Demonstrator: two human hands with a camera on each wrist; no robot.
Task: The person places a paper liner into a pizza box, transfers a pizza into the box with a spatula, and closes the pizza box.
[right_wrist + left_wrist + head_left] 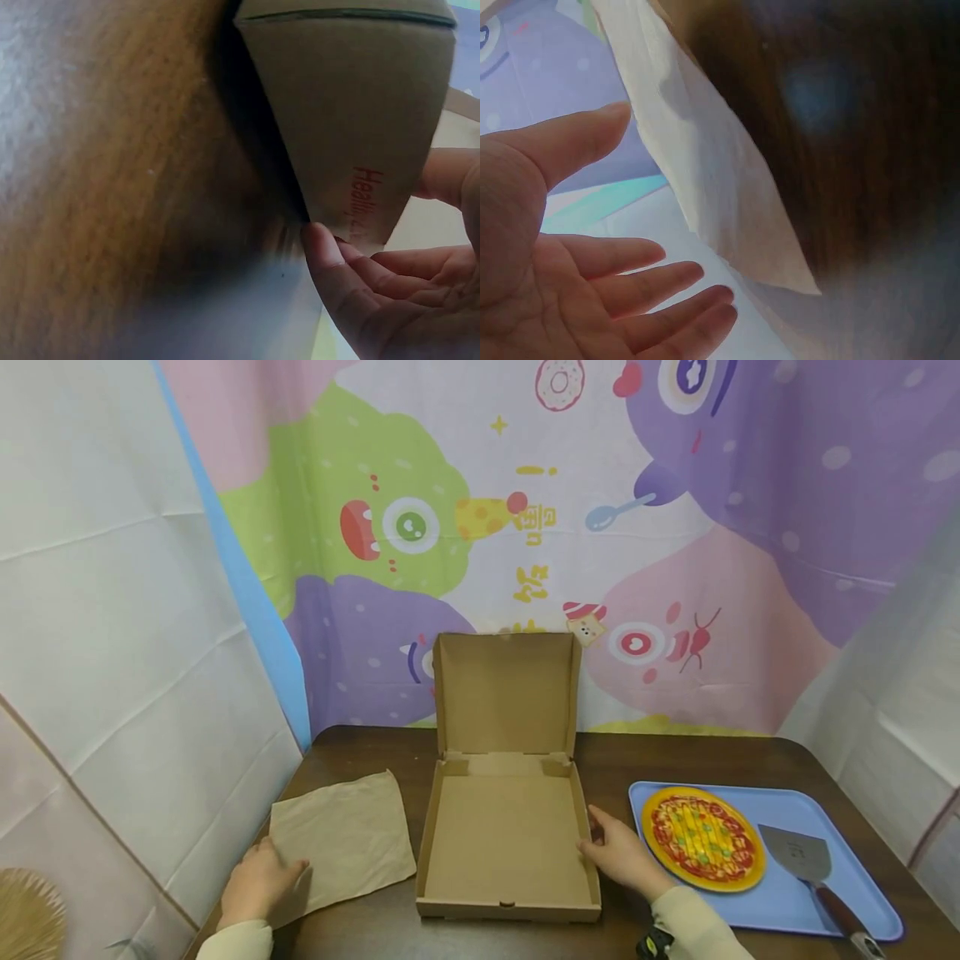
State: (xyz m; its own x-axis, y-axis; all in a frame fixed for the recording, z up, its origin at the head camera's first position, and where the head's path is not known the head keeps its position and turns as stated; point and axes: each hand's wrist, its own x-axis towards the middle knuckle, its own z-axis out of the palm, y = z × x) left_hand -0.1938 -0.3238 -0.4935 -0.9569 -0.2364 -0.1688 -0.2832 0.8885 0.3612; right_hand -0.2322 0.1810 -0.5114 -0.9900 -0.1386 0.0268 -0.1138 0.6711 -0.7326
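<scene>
An open cardboard pizza box [510,835] stands in the middle of the table, its lid [506,693] raised at the back. My right hand [626,857] grips the box's right side wall. The right wrist view shows the thumb over the inner side and fingertips on the outer side wall [337,112], near red lettering. To the left lies a sheet of brown paper [345,835], slightly creased. My left hand [257,878] is at its lower left edge, with the fingers loosely spread in the left wrist view and nothing held in the palm.
On the right, a blue tray [787,906] carries a toy-like pizza [703,839] and a metal spatula [798,853] with a dark handle sticking past the tray's front. A patterned curtain [487,568] hangs behind the dark wooden table [360,935]; pale cloth hangs at both sides.
</scene>
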